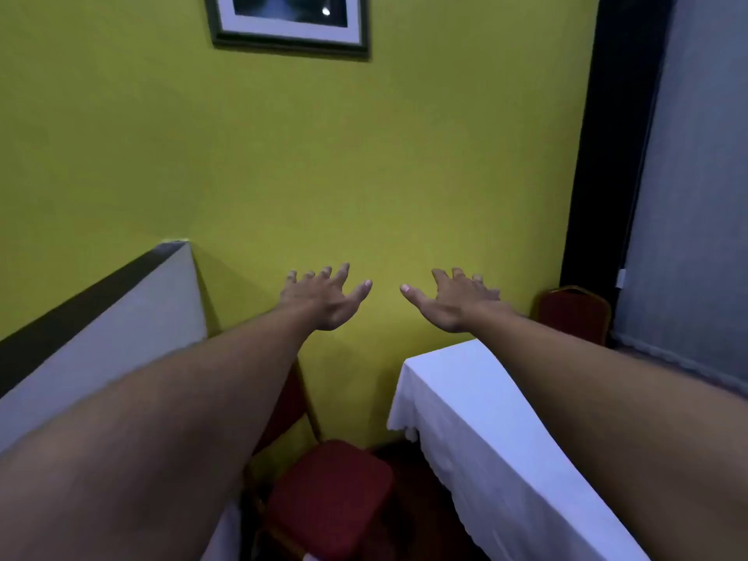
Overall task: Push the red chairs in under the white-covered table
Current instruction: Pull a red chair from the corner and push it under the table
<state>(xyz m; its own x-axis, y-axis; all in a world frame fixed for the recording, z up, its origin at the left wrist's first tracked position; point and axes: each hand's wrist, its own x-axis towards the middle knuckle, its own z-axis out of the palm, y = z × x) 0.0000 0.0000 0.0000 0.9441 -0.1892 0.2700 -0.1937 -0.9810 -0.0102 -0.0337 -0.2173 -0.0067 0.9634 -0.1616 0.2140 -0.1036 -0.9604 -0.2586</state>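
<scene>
Near red chair (330,500): low centre of view, seat facing up, left of the white-covered table (465,419). Seat is not under the table; a strip of dark floor shows between seat and the hanging cloth edge. Its backrest is on the far-left side, mostly hidden behind the left forearm (only a red patch and a slim frame rail show).

Second red chair (574,313): beyond the table's far end, near the yellow-green wall (283,164) and beside a dark post (599,155). Only its back is visible.

Left hand (324,297): held up in the air, fingers spread, gripping nothing, touching nothing.
Right hand (449,301): same posture, fingers spread, thumb pointing inward, holding nothing. The thumbs are near each other but apart.

Surroundings: white panel with a dark top edge (101,317) at left; framed picture (289,22) high on the wall; grey curtain (688,196) at far right.
</scene>
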